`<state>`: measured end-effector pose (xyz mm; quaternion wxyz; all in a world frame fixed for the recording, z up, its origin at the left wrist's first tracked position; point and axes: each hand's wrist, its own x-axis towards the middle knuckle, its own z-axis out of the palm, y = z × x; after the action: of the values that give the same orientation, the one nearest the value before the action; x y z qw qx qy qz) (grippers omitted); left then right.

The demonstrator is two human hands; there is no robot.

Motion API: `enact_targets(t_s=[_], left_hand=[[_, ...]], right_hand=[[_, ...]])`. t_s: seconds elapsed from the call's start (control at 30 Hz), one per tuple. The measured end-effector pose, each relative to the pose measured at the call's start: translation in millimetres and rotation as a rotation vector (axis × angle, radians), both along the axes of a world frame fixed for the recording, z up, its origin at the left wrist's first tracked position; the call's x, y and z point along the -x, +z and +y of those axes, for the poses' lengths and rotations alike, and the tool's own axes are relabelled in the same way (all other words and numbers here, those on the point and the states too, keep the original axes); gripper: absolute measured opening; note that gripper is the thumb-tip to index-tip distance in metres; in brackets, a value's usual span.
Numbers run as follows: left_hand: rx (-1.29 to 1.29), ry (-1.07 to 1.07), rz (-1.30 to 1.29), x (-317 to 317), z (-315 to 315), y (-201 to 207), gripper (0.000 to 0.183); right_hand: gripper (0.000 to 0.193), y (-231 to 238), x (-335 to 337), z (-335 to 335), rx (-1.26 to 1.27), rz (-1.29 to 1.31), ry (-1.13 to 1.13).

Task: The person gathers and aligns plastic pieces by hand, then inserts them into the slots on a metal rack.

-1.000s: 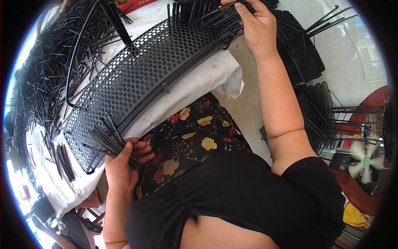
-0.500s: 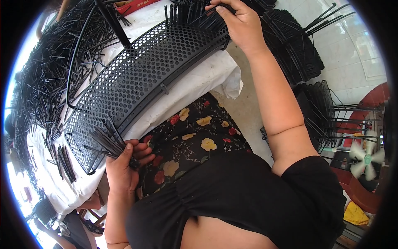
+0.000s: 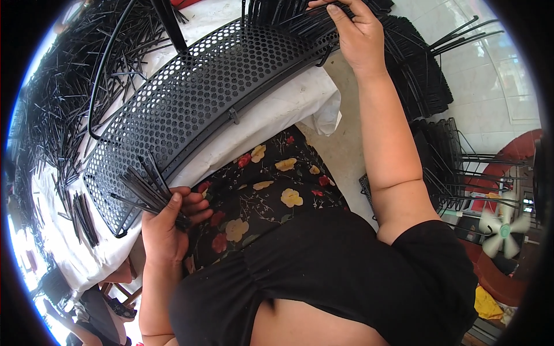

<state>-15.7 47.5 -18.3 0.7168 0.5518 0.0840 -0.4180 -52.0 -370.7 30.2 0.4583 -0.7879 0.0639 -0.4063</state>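
Observation:
A long, curved black panel full of round holes (image 3: 190, 95) lies across the table, with many thin black sticks standing in its far right end. My left hand (image 3: 167, 222), by the panel's near left corner, is closed round a bundle of black sticks (image 3: 143, 187) that fan out over the holes. At the far right end, my right hand (image 3: 360, 34) is closed in a pinch among the standing sticks (image 3: 283, 14). A thin black stick seems to be between its thumb and fingers; the fingertips are partly cut off by the picture's upper edge.
Loose black sticks (image 3: 75, 75) are heaped on the white-covered table (image 3: 86, 265) at left. Black racks with long rods (image 3: 450, 167) stand on the right, near a small fan (image 3: 504, 230). A black post (image 3: 168, 26) rises at the panel's far edge.
The view has shifted slightly, with the panel's far end now higher in the picture. My right hand stays among the standing sticks; my left hand keeps the bundle.

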Motion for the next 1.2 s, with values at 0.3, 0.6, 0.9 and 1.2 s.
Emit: enact_targets(t_s=[0.3,0.6,0.9,1.2], left_hand=[[-0.023,0.011,0.002,-1.0,-3.0,2.8,0.020],[-0.019,0.025,0.006,1.0,-2.7,1.5,0.020],[-0.030,0.025,0.000,-1.4,-1.5,0.4,0.021],[-0.064,0.024,-0.026,-1.6,-3.9,1.2,0.022]], right_hand=[[0.014,-12.7,-4.4,-14.3,-0.172,-0.271,0.395],[0.015,-21.3,-13.0,-21.5,-0.232,-0.412,0.594],[0.015,-8.3,-5.4,3.2,-0.054,-0.168,0.063],[0.018,-24.9,-23.0,4.9,-0.122,-0.407,0.146]])
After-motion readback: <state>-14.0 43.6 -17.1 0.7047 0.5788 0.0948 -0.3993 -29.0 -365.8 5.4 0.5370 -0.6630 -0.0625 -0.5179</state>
